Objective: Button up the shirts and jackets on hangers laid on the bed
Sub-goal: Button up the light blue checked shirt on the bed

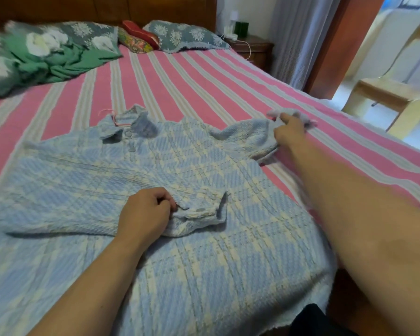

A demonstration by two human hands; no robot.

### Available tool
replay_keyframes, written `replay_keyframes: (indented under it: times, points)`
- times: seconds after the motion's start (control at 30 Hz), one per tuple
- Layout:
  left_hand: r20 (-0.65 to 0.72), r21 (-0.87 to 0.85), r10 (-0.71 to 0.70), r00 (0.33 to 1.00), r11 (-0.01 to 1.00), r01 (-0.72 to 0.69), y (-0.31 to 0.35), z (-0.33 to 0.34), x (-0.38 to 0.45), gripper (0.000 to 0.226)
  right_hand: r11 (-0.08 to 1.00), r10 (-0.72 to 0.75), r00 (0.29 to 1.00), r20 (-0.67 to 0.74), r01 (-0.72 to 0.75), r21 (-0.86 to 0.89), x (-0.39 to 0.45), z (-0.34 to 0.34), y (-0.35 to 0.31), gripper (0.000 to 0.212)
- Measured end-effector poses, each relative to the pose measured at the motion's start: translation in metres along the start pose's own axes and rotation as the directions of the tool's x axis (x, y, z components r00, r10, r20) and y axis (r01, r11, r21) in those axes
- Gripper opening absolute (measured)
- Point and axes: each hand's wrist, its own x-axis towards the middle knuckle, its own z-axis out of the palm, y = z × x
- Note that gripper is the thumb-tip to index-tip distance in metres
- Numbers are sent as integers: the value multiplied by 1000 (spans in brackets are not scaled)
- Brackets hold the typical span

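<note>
A light blue and cream checked jacket (180, 170) lies flat on the bed, collar toward the pillows, on a pink hanger (112, 117) whose hook shows at the collar. Two round buttons (129, 135) show below the collar. My left hand (144, 212) pinches the cuff of a sleeve (199, 213) folded across the jacket's front. My right hand (289, 130) reaches far right and grips the end of the other sleeve (252, 132), which stretches out over the bed.
The bed (180, 78) has a pink and white striped cover. A green blanket (46, 59) and pillows (184, 36) lie at its head. A wooden nightstand (252, 49) stands at the back right, and a pale wooden chair (386, 93) beyond the bed's right edge.
</note>
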Motion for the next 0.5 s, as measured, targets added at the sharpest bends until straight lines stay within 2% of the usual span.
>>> replay_keyframes:
  times: [0.03,0.07,0.1,0.13,0.17,0.2,0.23,0.27,0.3,0.33,0.37,0.4,0.43,0.47,0.5]
  points:
    - [6,-12,0,1000,1000,0,1,-1,0,33,985,-160,987,-7,159,-64,-8,0,-17,44]
    - [15,-23,2,1000,1000,-1,2,-1,-2,33,929,-341,940,10,339,-149,-17,2,-29,42]
    - [10,-54,3,1000,999,-3,5,-6,-3,33,832,-509,859,60,509,-219,-34,3,-44,42]
    - [-20,-149,-10,1000,989,7,9,-14,-5,31,693,-665,734,138,675,-252,-56,4,-55,43]
    - [-82,-300,-57,995,953,30,12,-29,-6,27,534,-777,578,251,815,-224,-83,8,-62,43]
    - [-150,-466,-132,980,883,48,14,-49,-10,25,404,-824,431,367,902,-154,-115,10,-65,43]
    - [-201,-622,-230,952,781,57,14,-73,-16,25,326,-807,318,497,943,-75,-150,11,-60,44]
    - [-234,-740,-322,917,671,47,9,-98,-25,28,275,-739,218,637,961,-10,-175,15,-47,44]
    - [-256,-807,-390,885,590,27,0,-122,-36,31,266,-609,163,777,964,7,-197,16,-32,38]
    - [-268,-835,-426,864,551,13,-12,-143,-48,34,306,-468,168,868,952,-20,-211,16,-16,31]
    - [-264,-841,-442,857,541,20,-26,-160,-60,36,378,-373,242,896,921,-92,-219,15,-4,29]
    - [-236,-835,-444,864,548,54,-38,-172,-71,38,468,-342,364,866,866,-179,-221,14,8,31]
    - [-191,-816,-442,877,568,108,-51,-177,-79,40,562,-341,517,785,781,-271,-220,14,11,29]
    - [-138,-798,-437,889,580,161,-61,-177,-84,43,643,-335,660,672,682,-349,-218,15,6,26]
    - [-83,-782,-436,896,586,213,-72,-173,-88,46,699,-331,766,551,591,-402,-217,17,-2,28]
